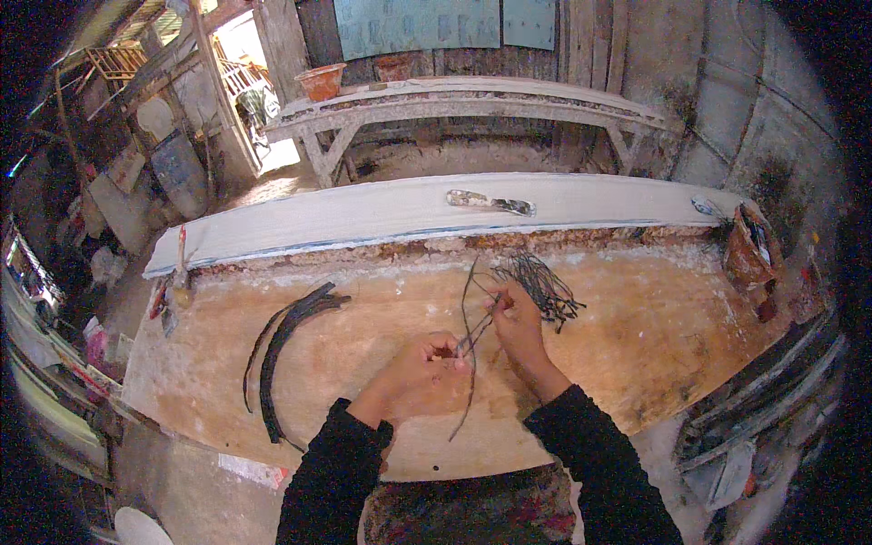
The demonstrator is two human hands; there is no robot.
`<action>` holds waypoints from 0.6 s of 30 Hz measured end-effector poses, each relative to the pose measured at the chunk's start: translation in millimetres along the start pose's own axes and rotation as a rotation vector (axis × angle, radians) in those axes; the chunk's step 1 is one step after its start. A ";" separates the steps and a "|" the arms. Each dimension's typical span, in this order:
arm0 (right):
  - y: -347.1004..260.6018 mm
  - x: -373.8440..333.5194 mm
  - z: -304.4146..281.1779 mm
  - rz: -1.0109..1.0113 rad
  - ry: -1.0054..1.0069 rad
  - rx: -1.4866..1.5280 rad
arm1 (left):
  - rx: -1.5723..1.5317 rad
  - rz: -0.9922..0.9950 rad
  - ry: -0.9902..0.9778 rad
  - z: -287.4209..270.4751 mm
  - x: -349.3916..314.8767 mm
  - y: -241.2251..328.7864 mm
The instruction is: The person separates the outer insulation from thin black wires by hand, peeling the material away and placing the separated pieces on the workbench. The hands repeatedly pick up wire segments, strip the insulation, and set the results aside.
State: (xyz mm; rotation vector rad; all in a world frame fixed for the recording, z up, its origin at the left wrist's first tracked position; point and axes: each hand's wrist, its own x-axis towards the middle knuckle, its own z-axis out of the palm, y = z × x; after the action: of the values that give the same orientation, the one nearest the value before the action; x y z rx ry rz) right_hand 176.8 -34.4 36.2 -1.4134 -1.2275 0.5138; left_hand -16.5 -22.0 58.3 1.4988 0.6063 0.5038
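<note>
Over the middle of the wooden work table (400,309), my left hand (427,368) pinches a thin dark strand (468,400) between thumb and fingers. The strand runs up past the fingers and hangs down below them. Just to the right and farther away, my right hand (516,318) is closed on thin dark strands too, some of them crossing between the hands. A loose pile of short black strands (545,291) lies right behind my right hand. To the left, a curved bundle of longer black strips (272,372) rests flat on the table, apart from my hands.
A long white board (363,211) spans the table's far side, bearing a stained scraper-like tool (490,202). A brown bag-like container (752,250) stands at the right end. Slim tools (182,272) lie at the left edge. Behind is a bench (472,109) with an orange pot (322,83).
</note>
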 end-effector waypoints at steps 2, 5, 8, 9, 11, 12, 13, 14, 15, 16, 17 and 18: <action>-3.5 -0.3 3.1 -0.019 0.024 -0.040 | 0.072 0.134 0.037 -11.8 2.8 -10.2; 13.6 1.3 5.4 -0.149 0.123 -0.135 | 0.166 0.192 0.159 -17.6 10.2 -19.5; 13.0 1.2 2.4 -0.206 0.109 -0.169 | 0.244 0.154 0.458 -24.3 11.7 -18.1; 6.8 0.0 1.5 -0.206 0.080 -0.167 | 0.268 0.136 0.583 -28.4 11.3 -17.1; -2.2 -6.0 1.2 -0.094 -0.112 0.018 | 0.345 0.092 0.772 -35.5 16.1 -18.8; -6.8 -10.2 1.7 -0.038 -0.208 0.110 | 0.383 0.070 0.866 -39.6 19.1 -21.9; -10.8 -15.0 2.2 -0.002 -0.319 0.205 | 0.287 0.123 0.862 -45.4 22.9 -29.0; -15.9 -20.3 4.9 0.032 -0.441 0.304 | 0.192 0.174 0.866 -53.3 24.4 -39.4; -22.6 -24.9 7.1 0.066 -0.562 0.401 | 0.111 0.204 0.856 -59.8 26.2 -50.2; -34.7 -30.3 5.5 0.176 -0.624 0.487 | 0.020 0.234 0.836 -64.6 31.2 -61.5; -48.8 -36.5 5.4 0.284 -0.692 0.580 | -0.051 0.242 0.812 -67.4 32.1 -67.2; -55.9 -39.4 6.0 0.395 -0.759 0.672 | -0.095 0.229 0.800 -70.0 31.4 -73.3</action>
State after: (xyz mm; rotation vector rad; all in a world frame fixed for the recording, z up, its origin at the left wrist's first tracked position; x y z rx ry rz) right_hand 136.2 -76.3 72.4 -0.8737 -1.1589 1.6763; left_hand -42.8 49.9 -15.1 1.2505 1.0085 1.3195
